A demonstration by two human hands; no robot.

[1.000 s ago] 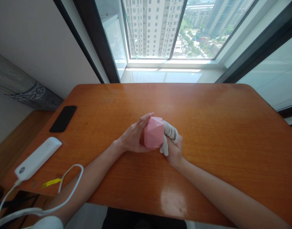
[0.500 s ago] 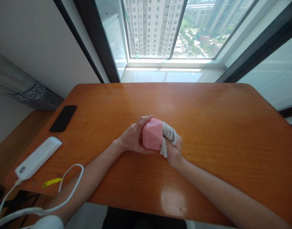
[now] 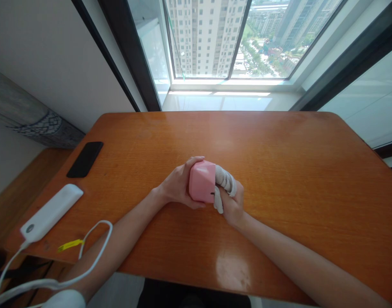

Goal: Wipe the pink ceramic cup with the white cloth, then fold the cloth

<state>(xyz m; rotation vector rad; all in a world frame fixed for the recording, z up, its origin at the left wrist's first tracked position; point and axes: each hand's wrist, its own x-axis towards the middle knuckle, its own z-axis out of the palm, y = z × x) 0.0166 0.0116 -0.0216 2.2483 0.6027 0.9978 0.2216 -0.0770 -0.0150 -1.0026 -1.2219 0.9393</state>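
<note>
A small pink faceted object (image 3: 202, 182), about as wide as a palm, is held over the middle of the table; a small dark mark shows near its lower right edge. My left hand (image 3: 183, 184) grips it from the left, thumb below and fingers over the top. Against its right side lies a pale grey-white cloth (image 3: 225, 179), bunched up, with one end hanging down. My right hand (image 3: 234, 203) is closed around this cloth and presses it to the pink object. The right fingertips are hidden behind the cloth and the object.
On the left of the brown wooden table (image 3: 288, 179) lie a black phone (image 3: 85, 159) and a white oblong device (image 3: 51, 212) with a white cable (image 3: 102, 252). The cable, with a yellow tag (image 3: 70, 245), runs over my left forearm. A window stands beyond the table.
The pink object has turned in my left hand, so a different face shows, and it has shifted slightly left. The cloth and my right hand have moved slightly with it.
</note>
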